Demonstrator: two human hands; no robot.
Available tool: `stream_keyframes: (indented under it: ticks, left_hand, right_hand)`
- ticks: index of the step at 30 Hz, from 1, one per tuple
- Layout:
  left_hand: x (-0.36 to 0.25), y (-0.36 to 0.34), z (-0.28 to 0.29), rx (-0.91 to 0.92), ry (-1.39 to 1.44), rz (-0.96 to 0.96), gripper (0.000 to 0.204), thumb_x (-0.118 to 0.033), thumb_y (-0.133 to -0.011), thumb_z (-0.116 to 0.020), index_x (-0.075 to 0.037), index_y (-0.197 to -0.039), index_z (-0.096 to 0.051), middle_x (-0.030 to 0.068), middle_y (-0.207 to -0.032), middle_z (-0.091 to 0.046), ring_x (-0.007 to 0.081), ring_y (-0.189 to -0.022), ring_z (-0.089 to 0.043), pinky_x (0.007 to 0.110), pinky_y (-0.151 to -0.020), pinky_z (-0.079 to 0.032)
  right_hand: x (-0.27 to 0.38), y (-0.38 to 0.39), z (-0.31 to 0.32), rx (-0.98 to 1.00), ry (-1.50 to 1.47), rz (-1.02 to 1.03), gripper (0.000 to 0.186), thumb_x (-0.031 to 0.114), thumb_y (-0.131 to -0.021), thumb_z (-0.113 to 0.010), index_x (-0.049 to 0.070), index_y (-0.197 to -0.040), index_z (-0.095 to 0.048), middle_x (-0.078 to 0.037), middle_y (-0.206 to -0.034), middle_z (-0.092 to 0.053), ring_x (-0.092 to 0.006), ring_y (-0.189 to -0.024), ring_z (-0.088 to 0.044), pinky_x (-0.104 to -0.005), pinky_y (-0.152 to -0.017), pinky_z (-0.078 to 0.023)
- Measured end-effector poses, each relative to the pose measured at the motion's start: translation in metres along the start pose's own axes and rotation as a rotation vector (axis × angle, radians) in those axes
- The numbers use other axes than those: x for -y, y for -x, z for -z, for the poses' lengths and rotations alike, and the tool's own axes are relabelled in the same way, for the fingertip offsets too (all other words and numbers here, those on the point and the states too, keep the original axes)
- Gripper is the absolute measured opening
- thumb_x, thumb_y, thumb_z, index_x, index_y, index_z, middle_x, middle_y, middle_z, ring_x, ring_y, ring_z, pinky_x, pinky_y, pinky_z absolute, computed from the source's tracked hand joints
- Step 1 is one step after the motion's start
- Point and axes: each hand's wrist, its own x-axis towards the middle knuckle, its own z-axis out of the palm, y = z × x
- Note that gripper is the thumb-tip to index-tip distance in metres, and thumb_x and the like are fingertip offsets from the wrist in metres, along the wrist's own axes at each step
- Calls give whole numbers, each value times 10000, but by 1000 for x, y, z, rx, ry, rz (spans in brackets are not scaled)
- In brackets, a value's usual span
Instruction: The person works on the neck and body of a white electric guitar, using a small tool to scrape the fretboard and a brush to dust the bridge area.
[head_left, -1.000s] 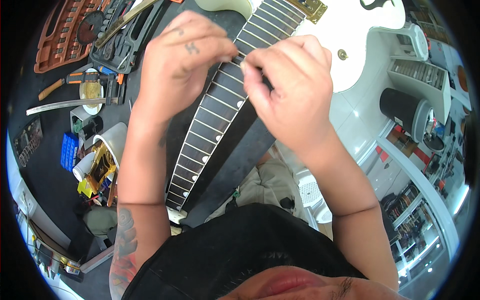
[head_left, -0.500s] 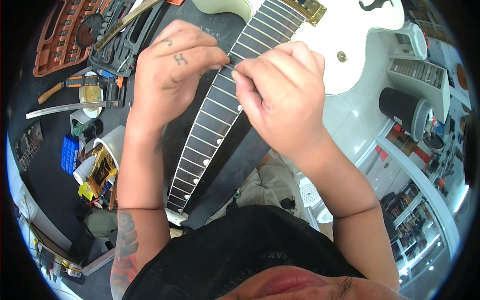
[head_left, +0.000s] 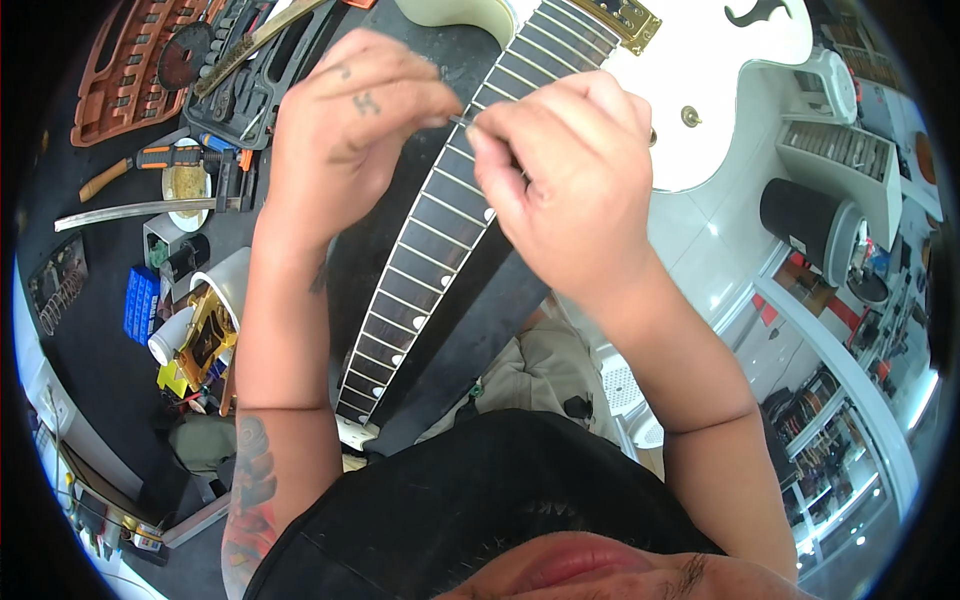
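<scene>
A white electric guitar (head_left: 690, 70) with an f-shaped sound hole and gold pickup lies before me, its neck slanting down toward my lap. No strings show over the dark fretboard (head_left: 428, 222), which has light metal frets and pale dot inlays along one edge. Just above the fretboard, a short, thin metal wire (head_left: 460, 121) spans the gap between my fingertips. My left hand (head_left: 345, 130) pinches one end at the fretboard's left edge. Closed on the other end, my right hand (head_left: 575, 180) hovers over the fretboard. Its fingers hide part of the wire.
An orange tool case (head_left: 125, 75) lies open at the far left, near a long wood-handled brush (head_left: 250, 50). An orange-and-black clamp (head_left: 170, 157), a white dish (head_left: 187, 188) and a blue box (head_left: 141, 303) sit on the dark bench. A black bin (head_left: 805, 225) stands on the right.
The guitar appears shifted slightly right and down in the picture. My left hand has turned a little, its fingers blurred by motion. Both hands keep pinching the wire.
</scene>
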Motion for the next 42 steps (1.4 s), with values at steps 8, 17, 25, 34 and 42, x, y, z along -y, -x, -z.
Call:
stream_keyframes:
  ticks: [8,17,25,34,42]
  left_hand:
    - [8,-1,-2,-9,29,3,235,54,-767,-836,-49,-978,-827,74,-949,-758,303,-943,-715,386,-839,-582]
    - [5,-3,2,-16,36,29,328,97,-713,-765,-57,-992,-838,76,-965,-780,301,-978,-723,403,-862,-593]
    - [-26,30,36,-59,97,253,209,16,-793,-864,-62,-984,-829,65,-950,-764,302,-926,-705,400,-821,-586]
    - [6,93,29,131,-333,681,421,84,-954,-594,-12,-1320,-779,222,-1200,-774,458,-1164,-717,521,-1033,-580]
    - [-113,47,62,-10,-57,910,574,91,-848,-610,-15,-1394,-751,215,-1182,-743,431,-1186,-719,499,-1052,-582]
  right_hand:
    - [-1,-5,1,12,-13,-2,185,96,-739,-887,133,-867,-759,24,-840,-671,-250,-915,-668,-425,-800,-455]
    - [-1,-8,2,31,-13,-7,187,113,-746,-894,134,-877,-763,20,-883,-691,-247,-913,-666,-431,-828,-466]
    - [46,10,35,119,-206,-70,266,113,-807,-956,83,-1033,-821,-31,-904,-754,-263,-874,-663,-402,-833,-482]
    - [78,127,121,716,-447,-236,151,97,-914,-867,85,-1053,-808,-34,-934,-715,-242,-874,-685,-415,-811,-505]
    - [39,163,192,1060,-300,-293,186,255,-1015,-762,72,-1044,-775,-128,-986,-753,-377,-999,-720,-500,-898,-547]
